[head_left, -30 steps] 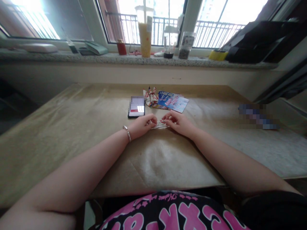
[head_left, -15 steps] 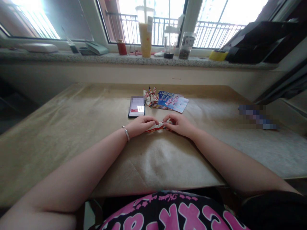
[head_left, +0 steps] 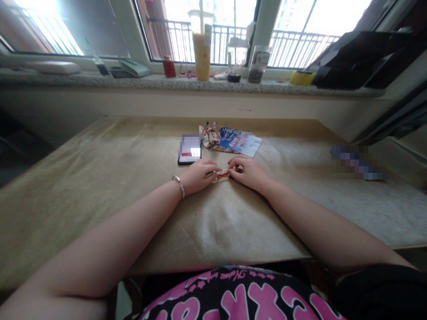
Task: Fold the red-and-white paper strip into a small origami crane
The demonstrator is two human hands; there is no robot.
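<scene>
A small strip of printed paper (head_left: 222,175), folded and coloured white, red and yellow, lies low over the table between my two hands. My left hand (head_left: 200,174) pinches its left end, thumb nearest me. At the right end my right hand (head_left: 246,172) grips it with curled fingers, which cover part of the paper. Just beyond my left hand a phone (head_left: 190,151) lies face up with a lit screen. Past the hands are a folded shape of the same sort of printed paper (head_left: 209,137) and a fanned stack of blue printed sheets (head_left: 243,142).
A beige cover lies over the table (head_left: 160,222). To the right is a blurred blue-purple item (head_left: 358,162). On the window sill (head_left: 153,81) stand a tall yellow drink cup (head_left: 202,55), a red-capped jar (head_left: 169,67), a clear container (head_left: 259,64) and a black bag (head_left: 356,62).
The paper strip has turned, so a different printed face shows and it looks shorter. My left hand has shifted slightly right and rolled at the wrist, turning the bracelet. My right hand stays nearly in place.
</scene>
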